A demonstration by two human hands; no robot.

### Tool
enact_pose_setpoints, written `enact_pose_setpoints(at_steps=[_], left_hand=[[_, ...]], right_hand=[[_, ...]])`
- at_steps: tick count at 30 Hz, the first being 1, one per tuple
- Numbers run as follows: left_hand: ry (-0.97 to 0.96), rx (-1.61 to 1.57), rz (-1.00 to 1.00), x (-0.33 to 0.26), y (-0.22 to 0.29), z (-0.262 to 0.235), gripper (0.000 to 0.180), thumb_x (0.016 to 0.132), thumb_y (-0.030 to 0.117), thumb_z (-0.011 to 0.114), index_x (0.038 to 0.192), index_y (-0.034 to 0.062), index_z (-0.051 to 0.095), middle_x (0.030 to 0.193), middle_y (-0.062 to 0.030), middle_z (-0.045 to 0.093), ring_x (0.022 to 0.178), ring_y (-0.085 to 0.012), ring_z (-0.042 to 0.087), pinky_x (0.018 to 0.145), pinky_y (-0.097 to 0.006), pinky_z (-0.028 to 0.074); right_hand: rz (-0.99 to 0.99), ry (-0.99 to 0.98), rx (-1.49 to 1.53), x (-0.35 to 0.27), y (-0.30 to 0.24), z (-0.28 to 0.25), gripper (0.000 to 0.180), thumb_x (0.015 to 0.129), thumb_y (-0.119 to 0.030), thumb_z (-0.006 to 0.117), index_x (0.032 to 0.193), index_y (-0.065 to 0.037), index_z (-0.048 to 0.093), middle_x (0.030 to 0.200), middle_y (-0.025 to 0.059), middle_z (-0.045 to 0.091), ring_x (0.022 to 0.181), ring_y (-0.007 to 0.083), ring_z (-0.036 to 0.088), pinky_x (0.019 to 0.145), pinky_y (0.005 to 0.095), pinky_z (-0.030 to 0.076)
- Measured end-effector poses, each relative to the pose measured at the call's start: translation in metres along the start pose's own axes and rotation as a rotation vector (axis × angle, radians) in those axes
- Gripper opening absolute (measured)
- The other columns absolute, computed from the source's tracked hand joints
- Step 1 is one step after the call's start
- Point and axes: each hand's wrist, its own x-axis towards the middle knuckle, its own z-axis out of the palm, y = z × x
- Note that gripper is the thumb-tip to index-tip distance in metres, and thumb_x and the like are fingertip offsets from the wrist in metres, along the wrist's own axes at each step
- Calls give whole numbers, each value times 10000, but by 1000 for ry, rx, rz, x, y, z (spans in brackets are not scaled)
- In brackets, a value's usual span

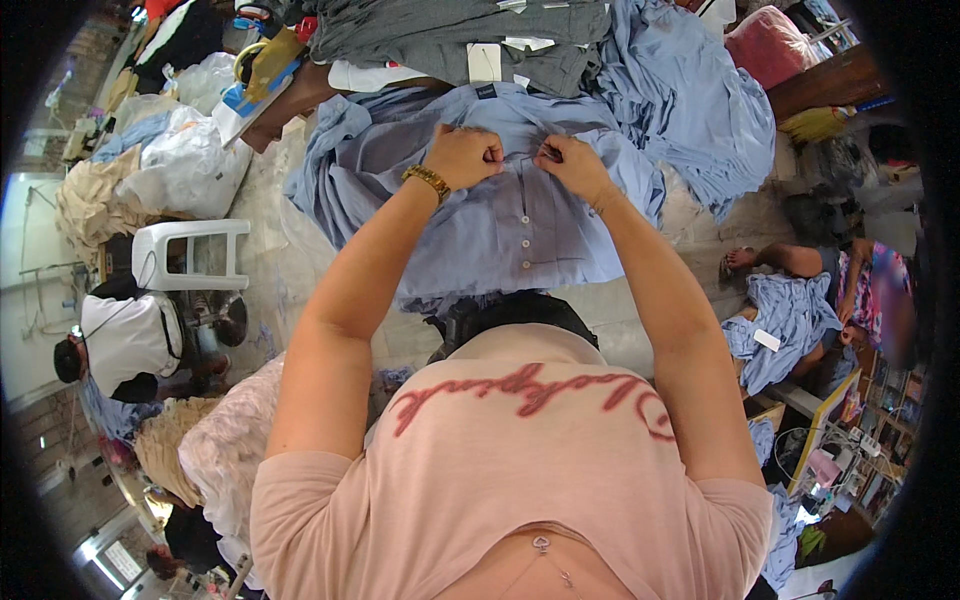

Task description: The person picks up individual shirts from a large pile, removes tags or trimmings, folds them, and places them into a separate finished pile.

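Spread out before me is a blue button-up shirt [450,240], its collar at the far side and a row of pale buttons running toward me. My left hand [463,158], below a gold-coloured wristband, is closed with its fingertips pinched on the shirt front, left of the button line. Across a short gap, my right hand [575,168] pinches the cloth near the top of the button strip. What exactly lies between the fingertips is hidden by the curled fingers.
Dark grey garments [400,40] with white tags are piled beyond the shirt. More blue garments [690,110] heap at the far right. A white plastic stool [190,255] and stuffed plastic bags [190,160] stand left. Other people sit at both sides, one with blue cloth [785,320] on the lap.
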Motion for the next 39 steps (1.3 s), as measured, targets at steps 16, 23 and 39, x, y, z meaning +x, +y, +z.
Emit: enact_pose_setpoints(at_steps=[16,23,39], left_hand=[[-15,-57,98,2,-8,11,165,732,189,630,842,74,588,788,-95,615,740,-241,598,666,-346,460],[165,-12,116,7,-7,7,88,719,165,598,798,135,573,785,-16,580,770,-213,584,679,-340,441],[228,7,154,-53,32,51,364,623,158,693,967,182,577,1104,-2,491,1061,-267,408,845,-443,333]], right_hand=[[-125,286,50,-14,-6,1,198,767,-187,610,943,-96,596,934,74,538,803,269,565,673,352,468],[-370,11,-110,-95,-30,-3,312,650,-58,621,951,-137,599,933,54,545,786,262,571,651,357,469],[-86,29,-123,-78,-30,41,146,756,-101,552,884,-31,551,965,126,527,760,328,550,646,415,456]])
